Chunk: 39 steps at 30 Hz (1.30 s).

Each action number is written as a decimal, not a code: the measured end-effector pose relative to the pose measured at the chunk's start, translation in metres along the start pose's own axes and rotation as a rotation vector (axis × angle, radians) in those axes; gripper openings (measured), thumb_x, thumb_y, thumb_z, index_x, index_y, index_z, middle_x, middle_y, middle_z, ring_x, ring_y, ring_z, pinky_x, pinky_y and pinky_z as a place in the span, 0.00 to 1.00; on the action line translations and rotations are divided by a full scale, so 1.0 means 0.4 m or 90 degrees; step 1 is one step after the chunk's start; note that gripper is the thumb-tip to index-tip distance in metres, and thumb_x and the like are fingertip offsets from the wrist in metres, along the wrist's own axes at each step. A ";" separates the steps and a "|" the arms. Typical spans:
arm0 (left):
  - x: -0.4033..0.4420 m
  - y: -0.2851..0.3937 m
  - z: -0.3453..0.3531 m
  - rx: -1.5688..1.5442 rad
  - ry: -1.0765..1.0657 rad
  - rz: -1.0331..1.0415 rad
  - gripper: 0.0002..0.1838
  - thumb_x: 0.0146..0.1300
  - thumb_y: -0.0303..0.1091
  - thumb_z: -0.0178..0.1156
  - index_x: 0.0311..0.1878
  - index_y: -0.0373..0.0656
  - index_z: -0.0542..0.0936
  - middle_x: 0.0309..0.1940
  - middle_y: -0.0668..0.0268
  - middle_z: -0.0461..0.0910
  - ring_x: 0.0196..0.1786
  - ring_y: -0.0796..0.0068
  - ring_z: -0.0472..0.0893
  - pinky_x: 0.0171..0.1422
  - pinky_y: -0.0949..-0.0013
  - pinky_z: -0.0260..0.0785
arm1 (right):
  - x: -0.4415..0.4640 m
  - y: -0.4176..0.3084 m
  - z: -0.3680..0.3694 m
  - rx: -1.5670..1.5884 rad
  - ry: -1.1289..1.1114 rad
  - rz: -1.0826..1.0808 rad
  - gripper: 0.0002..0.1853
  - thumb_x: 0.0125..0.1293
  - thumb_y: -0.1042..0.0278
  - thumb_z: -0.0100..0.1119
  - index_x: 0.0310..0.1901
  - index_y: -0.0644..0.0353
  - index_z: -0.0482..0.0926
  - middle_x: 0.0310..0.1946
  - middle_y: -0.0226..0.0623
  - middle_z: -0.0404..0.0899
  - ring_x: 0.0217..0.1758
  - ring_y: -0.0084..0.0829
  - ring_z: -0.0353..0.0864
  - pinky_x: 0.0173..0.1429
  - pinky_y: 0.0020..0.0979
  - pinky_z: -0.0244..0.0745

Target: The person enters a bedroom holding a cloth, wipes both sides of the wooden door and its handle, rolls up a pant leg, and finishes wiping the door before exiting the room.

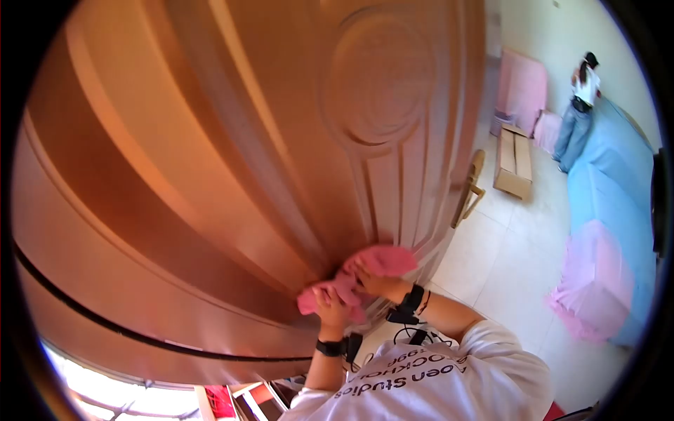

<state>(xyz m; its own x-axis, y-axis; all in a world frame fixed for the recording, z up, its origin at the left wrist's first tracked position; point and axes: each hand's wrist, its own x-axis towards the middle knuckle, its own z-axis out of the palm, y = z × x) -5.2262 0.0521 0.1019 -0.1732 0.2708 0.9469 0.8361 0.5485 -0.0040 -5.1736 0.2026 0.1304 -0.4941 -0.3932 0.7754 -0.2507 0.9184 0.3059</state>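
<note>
A red-pink cloth (385,260) lies bunched against the lower part of a brown panelled door (281,140). My left hand (331,306) grips the cloth's lower left part, fingers bent over it. To the right, my right hand (375,281) holds the middle of the same cloth, which spreads out beyond it along the door. Both wrists carry black straps with small devices, and dark cables hang between them.
A brass door handle (472,193) sits on the door's right edge. Beyond it are a long cardboard box (514,163), a blue-covered piece of furniture (611,182) with a pink cover (595,284), and another person (579,112) standing beside it.
</note>
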 end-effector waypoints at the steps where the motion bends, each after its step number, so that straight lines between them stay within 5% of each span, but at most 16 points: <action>1: -0.035 0.000 0.006 -0.016 0.002 0.007 0.33 0.45 0.39 0.57 0.56 0.38 0.60 0.56 0.39 0.51 0.56 0.38 0.56 0.55 0.48 0.54 | -0.040 0.002 0.027 -0.015 -0.003 0.009 0.20 0.50 0.63 0.53 0.46 0.60 0.71 0.47 0.49 0.67 0.50 0.47 0.67 0.46 0.42 0.68; 3: -0.032 0.036 -0.034 0.040 -0.158 -0.031 0.28 0.40 0.35 0.58 0.49 0.41 0.67 0.51 0.43 0.58 0.45 0.43 0.69 0.40 0.53 0.68 | -0.073 -0.014 0.009 0.033 0.045 -0.003 0.20 0.51 0.61 0.53 0.46 0.57 0.71 0.47 0.42 0.68 0.47 0.43 0.69 0.45 0.41 0.68; 4: -0.021 0.045 -0.039 0.030 -0.107 -0.030 0.25 0.41 0.32 0.56 0.47 0.41 0.69 0.50 0.43 0.60 0.43 0.45 0.71 0.38 0.54 0.68 | -0.082 0.002 0.017 -0.028 0.002 -0.070 0.21 0.48 0.60 0.55 0.46 0.55 0.72 0.47 0.38 0.69 0.46 0.39 0.71 0.44 0.40 0.68; 7: 0.159 0.081 -0.076 0.050 -0.086 -0.038 0.26 0.41 0.33 0.56 0.49 0.40 0.68 0.53 0.43 0.57 0.44 0.44 0.70 0.38 0.54 0.68 | 0.054 0.082 -0.068 -0.005 0.067 -0.044 0.26 0.44 0.60 0.57 0.48 0.54 0.70 0.48 0.38 0.68 0.51 0.36 0.68 0.45 0.39 0.67; 9: 0.297 0.128 -0.092 0.031 -0.154 -0.127 0.32 0.43 0.30 0.54 0.55 0.36 0.59 0.58 0.40 0.47 0.54 0.38 0.59 0.48 0.55 0.62 | 0.145 0.136 -0.147 -0.173 0.068 -0.027 0.25 0.54 0.58 0.45 0.55 0.54 0.62 0.57 0.33 0.59 0.60 0.29 0.57 0.59 0.32 0.57; 14: 0.534 0.210 -0.081 0.023 -0.169 -0.107 0.33 0.45 0.34 0.54 0.57 0.37 0.58 0.60 0.43 0.44 0.53 0.38 0.59 0.50 0.55 0.60 | 0.273 0.331 -0.292 0.408 0.210 0.270 0.32 0.47 0.59 0.54 0.56 0.57 0.61 0.59 0.37 0.54 0.57 0.34 0.60 0.56 0.38 0.56; 16: 0.508 0.235 -0.018 0.065 -0.165 -0.109 0.33 0.44 0.35 0.55 0.57 0.37 0.58 0.59 0.43 0.45 0.53 0.38 0.59 0.50 0.55 0.60 | 0.256 0.384 -0.294 0.085 0.167 0.216 0.32 0.46 0.59 0.52 0.55 0.58 0.61 0.60 0.41 0.51 0.53 0.35 0.64 0.51 0.37 0.61; 20: 0.263 0.293 0.152 0.060 -0.289 -0.201 0.36 0.40 0.38 0.55 0.56 0.38 0.59 0.58 0.39 0.47 0.53 0.36 0.59 0.46 0.54 0.64 | -0.043 0.336 -0.074 0.066 0.019 0.074 0.28 0.47 0.60 0.47 0.53 0.61 0.64 0.59 0.44 0.53 0.48 0.32 0.68 0.47 0.34 0.64; 23: 0.049 0.330 0.254 0.141 -0.426 -0.180 0.34 0.42 0.37 0.54 0.56 0.39 0.59 0.58 0.40 0.48 0.51 0.39 0.63 0.43 0.54 0.65 | -0.224 0.342 -0.046 0.038 -0.149 0.053 0.27 0.47 0.60 0.47 0.52 0.62 0.65 0.59 0.43 0.53 0.54 0.31 0.64 0.51 0.33 0.62; 25: 0.045 0.352 0.271 0.119 -0.569 -0.219 0.32 0.43 0.37 0.53 0.56 0.45 0.61 0.57 0.49 0.55 0.35 0.55 0.76 0.27 0.63 0.69 | -0.250 0.406 -0.074 0.123 -0.104 -0.060 0.27 0.48 0.61 0.45 0.52 0.63 0.65 0.59 0.42 0.54 0.59 0.30 0.59 0.55 0.30 0.60; 26: 0.098 0.377 0.282 0.172 -0.489 -0.146 0.33 0.48 0.38 0.51 0.58 0.40 0.56 0.59 0.46 0.49 0.45 0.49 0.70 0.35 0.58 0.68 | -0.237 0.448 -0.085 0.231 -0.049 -0.060 0.25 0.50 0.62 0.43 0.50 0.64 0.65 0.58 0.42 0.55 0.61 0.31 0.55 0.59 0.29 0.56; 28: 0.240 0.418 0.300 0.173 -0.467 -0.195 0.32 0.47 0.37 0.51 0.58 0.42 0.58 0.59 0.47 0.50 0.42 0.51 0.72 0.32 0.60 0.68 | -0.160 0.548 -0.150 -0.140 -0.081 -0.264 0.23 0.51 0.62 0.42 0.49 0.64 0.67 0.58 0.41 0.55 0.61 0.34 0.55 0.59 0.30 0.56; 30: 0.395 0.439 0.316 0.197 -0.337 -0.185 0.31 0.48 0.37 0.51 0.58 0.42 0.58 0.59 0.47 0.49 0.42 0.50 0.72 0.33 0.62 0.68 | -0.061 0.645 -0.252 -0.133 0.001 -0.170 0.22 0.51 0.64 0.43 0.49 0.65 0.65 0.59 0.42 0.54 0.61 0.37 0.55 0.59 0.31 0.56; 32: 0.564 0.461 0.320 0.219 -0.166 -0.115 0.31 0.50 0.37 0.50 0.58 0.38 0.57 0.60 0.46 0.45 0.49 0.44 0.66 0.38 0.59 0.67 | 0.034 0.735 -0.311 0.372 0.187 0.101 0.24 0.49 0.65 0.47 0.50 0.64 0.64 0.58 0.41 0.56 0.56 0.39 0.61 0.56 0.33 0.58; 34: 0.701 0.502 0.310 0.185 -0.094 -0.109 0.31 0.51 0.39 0.48 0.58 0.36 0.55 0.61 0.46 0.43 0.56 0.42 0.57 0.47 0.57 0.63 | 0.103 0.815 -0.403 0.348 0.194 0.227 0.28 0.46 0.64 0.51 0.52 0.63 0.63 0.56 0.38 0.59 0.47 0.36 0.67 0.52 0.35 0.61; 39: 0.654 0.540 0.411 0.252 -0.111 -0.138 0.33 0.50 0.38 0.49 0.59 0.36 0.53 0.61 0.47 0.40 0.60 0.44 0.51 0.52 0.56 0.60 | -0.001 0.833 -0.327 0.158 0.119 0.109 0.32 0.46 0.58 0.53 0.55 0.61 0.60 0.55 0.35 0.61 0.32 0.30 0.68 0.40 0.30 0.64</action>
<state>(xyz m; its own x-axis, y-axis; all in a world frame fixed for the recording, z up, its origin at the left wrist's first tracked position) -5.1765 0.3716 0.2959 -0.4347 0.2269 0.8715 0.5150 0.8565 0.0338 -5.1481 0.5144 0.3042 -0.3917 -0.1985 0.8984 -0.3837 0.9227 0.0366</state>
